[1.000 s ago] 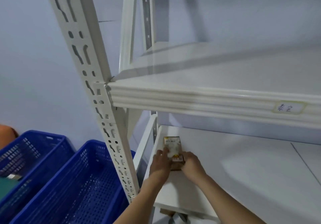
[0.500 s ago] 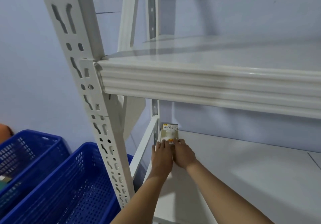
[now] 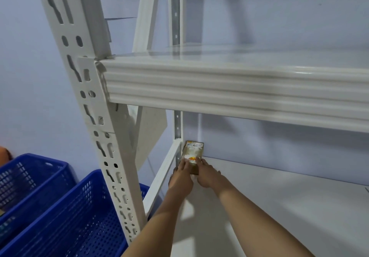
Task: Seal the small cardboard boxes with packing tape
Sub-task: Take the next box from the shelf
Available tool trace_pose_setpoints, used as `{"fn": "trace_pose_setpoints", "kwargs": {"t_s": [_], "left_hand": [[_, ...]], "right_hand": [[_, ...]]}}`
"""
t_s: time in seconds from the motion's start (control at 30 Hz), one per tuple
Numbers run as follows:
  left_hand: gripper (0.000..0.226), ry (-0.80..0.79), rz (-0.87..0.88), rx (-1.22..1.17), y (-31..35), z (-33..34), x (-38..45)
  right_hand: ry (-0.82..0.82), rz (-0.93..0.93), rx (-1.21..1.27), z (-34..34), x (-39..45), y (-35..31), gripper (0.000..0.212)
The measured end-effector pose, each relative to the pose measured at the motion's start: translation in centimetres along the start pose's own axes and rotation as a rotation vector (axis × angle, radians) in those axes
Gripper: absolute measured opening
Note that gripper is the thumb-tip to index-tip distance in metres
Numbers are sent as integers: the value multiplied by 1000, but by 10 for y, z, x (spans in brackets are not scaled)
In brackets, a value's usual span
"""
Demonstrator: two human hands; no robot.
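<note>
A small brown cardboard box [image 3: 193, 151] with a white printed label lies flat on the lower white shelf [image 3: 279, 206], in its back-left corner next to the rear upright. My left hand [image 3: 181, 177] rests its straight fingers on the box's near end. My right hand [image 3: 209, 177] touches the box's near right edge with its fingers extended. Both arms reach in under the upper shelf. No tape is in view.
The ribbed front beam of the upper shelf [image 3: 219, 89] hangs just above my arms. A slotted white upright post [image 3: 89, 97] stands to the left. Two blue plastic crates [image 3: 75, 216] [image 3: 26, 177] sit on the floor left of the rack.
Both hands have slid the box away from the shelf's front edge, back into the rear-left corner. My head has moved lower and closer.
</note>
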State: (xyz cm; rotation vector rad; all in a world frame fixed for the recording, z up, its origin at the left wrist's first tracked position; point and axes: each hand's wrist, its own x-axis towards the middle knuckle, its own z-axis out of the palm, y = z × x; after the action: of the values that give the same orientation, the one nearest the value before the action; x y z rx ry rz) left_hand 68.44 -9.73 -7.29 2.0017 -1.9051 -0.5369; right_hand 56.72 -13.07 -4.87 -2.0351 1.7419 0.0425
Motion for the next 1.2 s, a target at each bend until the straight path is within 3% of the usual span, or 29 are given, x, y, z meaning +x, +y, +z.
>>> {"fn": "trace_pose_setpoints", "kwargs": {"t_s": [0.4, 0.53, 0.6, 0.77, 1.2], "left_hand": [[88, 41, 101, -179, 22, 8, -34], [78, -147, -9, -227, 57, 18, -70], [74, -229, 17, -214, 77, 27, -85], [68, -370, 189, -100, 150, 40, -117], [61, -428, 435, -59, 390, 99, -253]], "right_hand": [[52, 123, 108, 0, -41, 32, 92], [20, 269, 123, -6, -96, 66, 89], [36, 320, 134, -12, -133, 85, 81], [110, 437, 138, -38, -219, 144, 73], [304, 640, 296, -88, -444, 340, 69]]}}
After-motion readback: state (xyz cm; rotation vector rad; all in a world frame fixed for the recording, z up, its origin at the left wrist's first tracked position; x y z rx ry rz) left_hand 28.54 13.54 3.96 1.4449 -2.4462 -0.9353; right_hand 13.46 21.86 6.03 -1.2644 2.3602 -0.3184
